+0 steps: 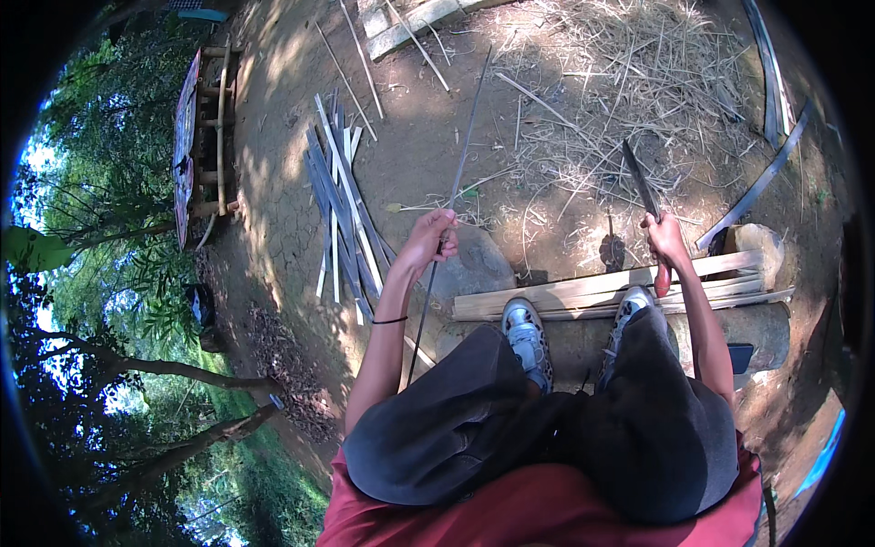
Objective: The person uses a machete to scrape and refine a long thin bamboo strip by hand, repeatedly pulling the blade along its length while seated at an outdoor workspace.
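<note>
My left hand (432, 241) is closed around a long, thin dark strip (470, 126), which looks like split bamboo. The strip runs steeply past my left knee, its far end above the dirt. My right hand (666, 235) grips a long-bladed knife (640, 180) by its reddish-brown handle, blade pointing away from me and apart from the strip. Below the knife, in front of my shoes, lie several pale split lengths (583, 294) of wood or bamboo. Beyond my left forearm, a pile of dark and pale strips (344, 196) rests on the ground.
Fine shavings (638, 77) cover the dirt ahead. A flat stone (483, 263) sits by my left hand. My feet are near a log (764, 334), with a dark flat object (740, 356) on it. Curved dark slats (764, 178) lie far right; a bamboo-framed structure (221, 128) stands left.
</note>
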`<state>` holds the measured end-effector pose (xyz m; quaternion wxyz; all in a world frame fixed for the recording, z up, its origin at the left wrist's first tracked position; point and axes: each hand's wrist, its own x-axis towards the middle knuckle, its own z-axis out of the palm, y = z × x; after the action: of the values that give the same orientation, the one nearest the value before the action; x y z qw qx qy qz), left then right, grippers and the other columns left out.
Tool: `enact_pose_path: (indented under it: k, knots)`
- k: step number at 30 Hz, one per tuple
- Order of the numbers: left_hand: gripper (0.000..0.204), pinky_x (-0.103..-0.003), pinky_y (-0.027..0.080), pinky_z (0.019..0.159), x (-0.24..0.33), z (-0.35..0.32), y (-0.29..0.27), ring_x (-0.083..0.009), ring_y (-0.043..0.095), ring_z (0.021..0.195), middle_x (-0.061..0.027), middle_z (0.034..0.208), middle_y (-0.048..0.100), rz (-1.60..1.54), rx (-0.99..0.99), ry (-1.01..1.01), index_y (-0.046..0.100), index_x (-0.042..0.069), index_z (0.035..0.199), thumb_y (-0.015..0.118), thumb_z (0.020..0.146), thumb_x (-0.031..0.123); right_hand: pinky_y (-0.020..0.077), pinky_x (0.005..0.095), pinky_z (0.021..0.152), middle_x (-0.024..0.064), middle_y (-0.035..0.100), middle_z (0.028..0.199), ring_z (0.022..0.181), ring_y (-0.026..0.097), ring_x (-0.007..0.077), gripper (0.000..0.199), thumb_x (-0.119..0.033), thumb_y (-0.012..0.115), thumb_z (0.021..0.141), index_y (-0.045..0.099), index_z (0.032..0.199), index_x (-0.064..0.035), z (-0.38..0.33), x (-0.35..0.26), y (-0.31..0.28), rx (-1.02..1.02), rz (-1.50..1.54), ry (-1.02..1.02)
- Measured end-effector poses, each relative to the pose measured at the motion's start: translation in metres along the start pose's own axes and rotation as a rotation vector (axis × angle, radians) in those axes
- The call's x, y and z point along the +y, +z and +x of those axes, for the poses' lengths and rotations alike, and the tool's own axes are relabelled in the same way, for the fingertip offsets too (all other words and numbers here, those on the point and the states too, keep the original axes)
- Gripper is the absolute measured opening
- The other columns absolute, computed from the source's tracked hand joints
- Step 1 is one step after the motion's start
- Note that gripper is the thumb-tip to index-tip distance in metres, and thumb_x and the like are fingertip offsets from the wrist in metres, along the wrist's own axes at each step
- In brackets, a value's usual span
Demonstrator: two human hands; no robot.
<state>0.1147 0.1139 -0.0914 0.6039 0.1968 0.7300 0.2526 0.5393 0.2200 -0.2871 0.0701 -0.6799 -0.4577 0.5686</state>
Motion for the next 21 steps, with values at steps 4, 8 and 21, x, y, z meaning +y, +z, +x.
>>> enact_pose_path:
  k: [4, 8, 21]
  knots:
    - [0.033, -0.024, 0.029, 0.041, 0.003, -0.005, -0.008, -0.0099, 0.048, 0.05, 0.0003, 0.06, 0.049, 0.058, 0.039, 0.008, 0.057, 0.007, 0.091, 0.043, 0.103, 0.034, 0.0362, 0.0317, 0.034, 0.0006, 0.045, 0.049, 0.037, 0.044, 0.0112, 0.031, -0.024, 0.05, 0.097, 0.063, 0.087, 0.0029, -0.013, -0.004, 0.016, -0.128, 0.096, -0.088]
    - [0.035, -0.026, 0.031, 0.042, -0.002, -0.006, -0.01, -0.0108, 0.052, 0.052, -0.0002, 0.06, 0.051, 0.14, 0.092, 0.001, 0.061, 0.005, 0.098, 0.041, 0.103, 0.034, 0.0348, 0.0307, 0.034, -0.0014, 0.043, 0.049, 0.036, 0.041, 0.0101, 0.032, -0.025, 0.05, 0.098, 0.061, 0.087, 0.0023, -0.029, -0.026, 0.012, -0.168, 0.11, -0.09]
    - [0.038, -0.027, 0.026, 0.041, -0.046, 0.043, 0.0, -0.0082, 0.035, 0.042, 0.0034, 0.055, 0.044, 0.112, 0.28, 0.257, 0.057, 0.005, 0.074, 0.041, 0.103, 0.023, 0.0404, 0.0409, 0.048, 0.0138, 0.048, 0.051, 0.043, 0.049, 0.024, 0.036, -0.029, 0.053, 0.094, 0.058, 0.076, 0.0022, -0.086, -0.092, 0.012, 0.092, -0.18, -0.545]
